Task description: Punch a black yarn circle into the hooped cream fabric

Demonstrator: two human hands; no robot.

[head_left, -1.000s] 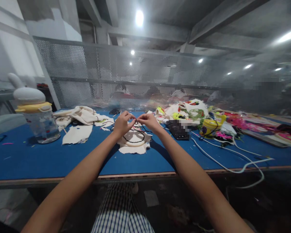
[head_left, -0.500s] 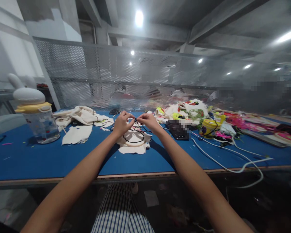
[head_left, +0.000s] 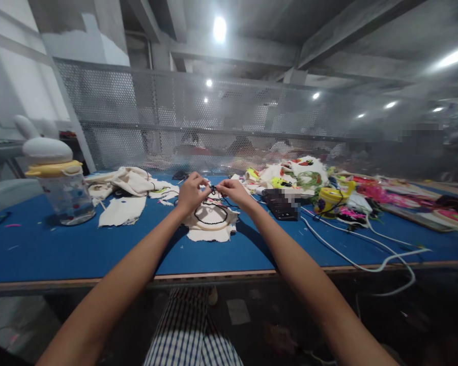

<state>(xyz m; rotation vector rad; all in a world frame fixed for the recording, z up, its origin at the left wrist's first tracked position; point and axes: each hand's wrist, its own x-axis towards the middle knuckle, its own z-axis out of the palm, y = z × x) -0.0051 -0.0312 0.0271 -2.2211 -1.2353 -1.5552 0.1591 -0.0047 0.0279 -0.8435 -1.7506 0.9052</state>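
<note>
Trousers [head_left: 191,330], blue-and-white striped, show lowest in my view, under the near table edge [head_left: 213,277], a pale wooden strip along the blue table [head_left: 80,249]. The smooth blue top lies bare between that edge and my work, widest on my left.

My forearms stretch out over it. My left hand [head_left: 191,192] and right hand [head_left: 234,192] meet fingertip to fingertip, both pinched shut on a thin black thread [head_left: 212,190], held just above the hoop cloth [head_left: 212,221]. That cloth is cream, ragged at its rim, with a black ring stitched on it, and it lies flat on the table right under my hands.

To the left lie limp cream fabric scraps [head_left: 122,210] and, nearer the corner, a clear plastic bottle [head_left: 61,193] with a yellow collar and white rounded lid. To the right a white cable [head_left: 347,249] snakes off the near edge; beyond it sit a dark keypad [head_left: 280,206] and a bright embroidery heap [head_left: 309,178].

A perforated metal screen [head_left: 213,127] closes the far side.
</note>
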